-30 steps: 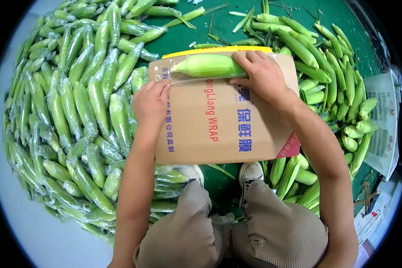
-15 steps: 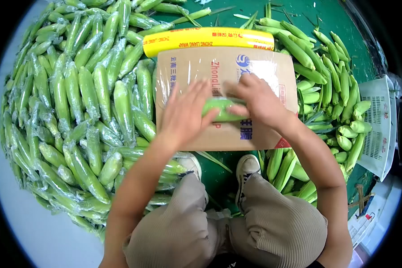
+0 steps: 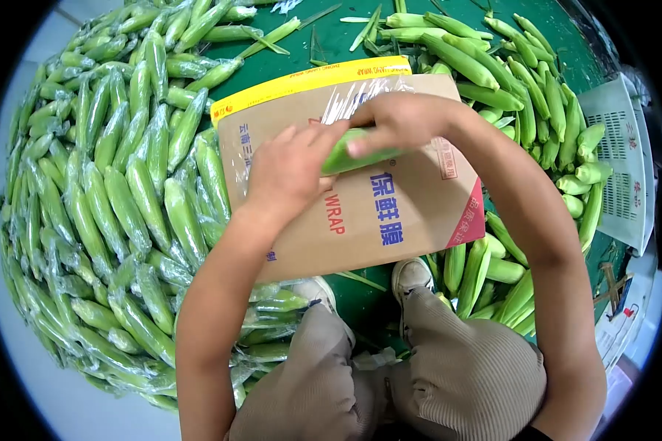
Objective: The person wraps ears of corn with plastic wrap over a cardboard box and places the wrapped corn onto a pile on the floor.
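A green ear of corn (image 3: 357, 150) lies over the upper middle of a brown cardboard box (image 3: 301, 242) with blue and red lettering. My left hand (image 3: 290, 165) is closed round the corn's left end. At its right part my right hand (image 3: 401, 126) grips the same ear, with the thumb along its front. Shiny clear film (image 3: 346, 99) shows on the box behind my hands. Along the box's far edge runs a yellow printed roll (image 3: 309, 82). The underside of the corn is hidden.
Film-wrapped corn (image 3: 118, 198) is heaped at the left. Unwrapped corn (image 3: 522, 95) is piled at the right, beside a white perforated crate (image 3: 621, 165). Leaf scraps lie on the green floor (image 3: 324, 37). My shoes (image 3: 412, 278) stand below the box.
The corn went from the box's far edge toward its middle, and now sits slightly higher in view. My left hand has moved from the box edge onto the corn. The box is tilted more.
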`<control>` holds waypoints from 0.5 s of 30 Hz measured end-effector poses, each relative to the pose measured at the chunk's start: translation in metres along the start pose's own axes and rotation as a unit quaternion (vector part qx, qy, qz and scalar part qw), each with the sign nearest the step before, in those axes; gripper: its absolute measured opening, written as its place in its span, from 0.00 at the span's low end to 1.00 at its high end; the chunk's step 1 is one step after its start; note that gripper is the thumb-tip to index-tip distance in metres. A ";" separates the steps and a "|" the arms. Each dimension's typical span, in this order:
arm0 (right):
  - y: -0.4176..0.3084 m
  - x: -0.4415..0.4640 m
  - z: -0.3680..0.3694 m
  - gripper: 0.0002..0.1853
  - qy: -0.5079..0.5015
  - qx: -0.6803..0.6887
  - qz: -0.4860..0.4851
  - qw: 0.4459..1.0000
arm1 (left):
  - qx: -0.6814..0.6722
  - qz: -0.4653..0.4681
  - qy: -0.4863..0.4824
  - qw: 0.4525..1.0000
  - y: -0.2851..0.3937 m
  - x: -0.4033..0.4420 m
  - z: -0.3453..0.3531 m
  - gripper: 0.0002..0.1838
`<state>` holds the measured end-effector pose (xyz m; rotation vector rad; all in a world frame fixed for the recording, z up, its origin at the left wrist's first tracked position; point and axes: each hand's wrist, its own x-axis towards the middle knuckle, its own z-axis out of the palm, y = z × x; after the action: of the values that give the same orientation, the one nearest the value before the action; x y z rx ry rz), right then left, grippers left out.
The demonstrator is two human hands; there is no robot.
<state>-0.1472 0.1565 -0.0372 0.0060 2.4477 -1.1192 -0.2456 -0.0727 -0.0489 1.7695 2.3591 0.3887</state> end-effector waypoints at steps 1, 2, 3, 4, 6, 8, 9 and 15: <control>-0.013 0.003 -0.015 0.34 0.016 0.007 0.040 0.999 | -0.027 -0.011 -0.024 0.999 0.002 0.001 -0.002 0.38; 0.003 0.017 -0.011 0.30 0.102 0.018 -0.048 0.993 | -0.053 -0.024 -0.046 0.997 0.004 0.002 -0.004 0.36; 0.022 0.038 0.001 0.29 0.160 -0.063 -0.149 0.974 | -0.077 -0.035 -0.069 0.994 0.004 0.004 -0.006 0.34; 0.033 0.054 0.014 0.29 0.216 -0.138 -0.246 0.935 | -0.100 -0.047 -0.097 0.989 0.003 0.004 -0.008 0.32; 0.030 0.059 0.037 0.30 0.103 -0.344 -0.184 0.915 | -0.121 -0.025 -0.120 0.985 0.006 0.001 -0.009 0.30; 0.033 0.064 0.048 0.32 0.131 -0.356 -0.177 0.908 | -0.117 -0.026 -0.167 0.979 0.013 0.000 -0.021 0.29; 0.031 0.063 0.050 0.33 0.124 -0.358 -0.183 0.907 | -0.137 -0.011 -0.155 0.978 0.014 -0.006 -0.021 0.29; 0.024 0.049 0.069 0.36 0.120 -0.342 -0.196 0.911 | -0.179 -0.020 -0.289 0.940 0.023 -0.030 -0.018 0.34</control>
<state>-0.1599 0.1144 -0.1136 -0.6203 3.0226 -0.3415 -0.2208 -0.0976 -0.0250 1.4172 1.7768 0.2275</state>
